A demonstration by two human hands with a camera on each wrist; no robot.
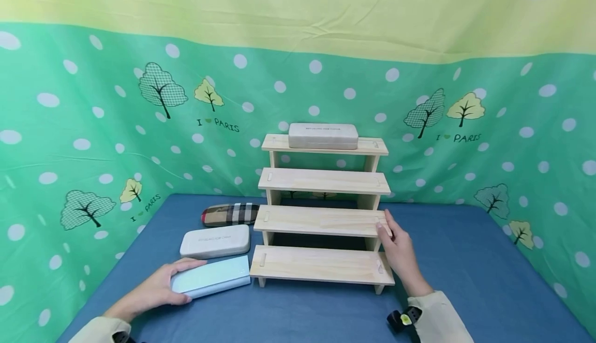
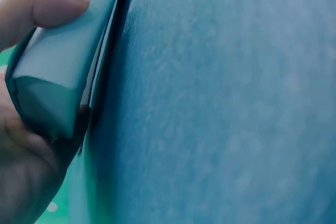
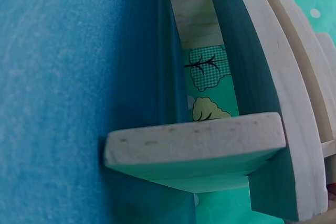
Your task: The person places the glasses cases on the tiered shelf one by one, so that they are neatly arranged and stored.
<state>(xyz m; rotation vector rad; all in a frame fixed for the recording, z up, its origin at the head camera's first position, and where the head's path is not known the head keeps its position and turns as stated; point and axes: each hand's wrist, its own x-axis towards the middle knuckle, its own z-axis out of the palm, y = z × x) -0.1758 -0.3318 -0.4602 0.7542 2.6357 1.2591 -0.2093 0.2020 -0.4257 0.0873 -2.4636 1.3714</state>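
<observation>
A light blue glasses case [image 1: 211, 276] lies on the table left of a stepped wooden stand [image 1: 321, 261]. My left hand [image 1: 158, 287] grips the case by its left end, and in the left wrist view the thumb lies across the blue case [image 2: 65, 51]. At the stand's right side, my right hand [image 1: 401, 254] holds the end of the second step from the bottom, thumb on top. The right wrist view shows the stand's lowest step and leg [image 3: 194, 142] from close by, with the hand mostly out of frame.
A grey-white glasses case [image 1: 323, 137] sits on the top step. Left of the stand lie a white glasses case [image 1: 216, 241] and a plaid case [image 1: 230, 214] on the blue tablecloth [image 1: 470, 270]. A green and yellow patterned curtain [image 1: 298, 84] hangs behind.
</observation>
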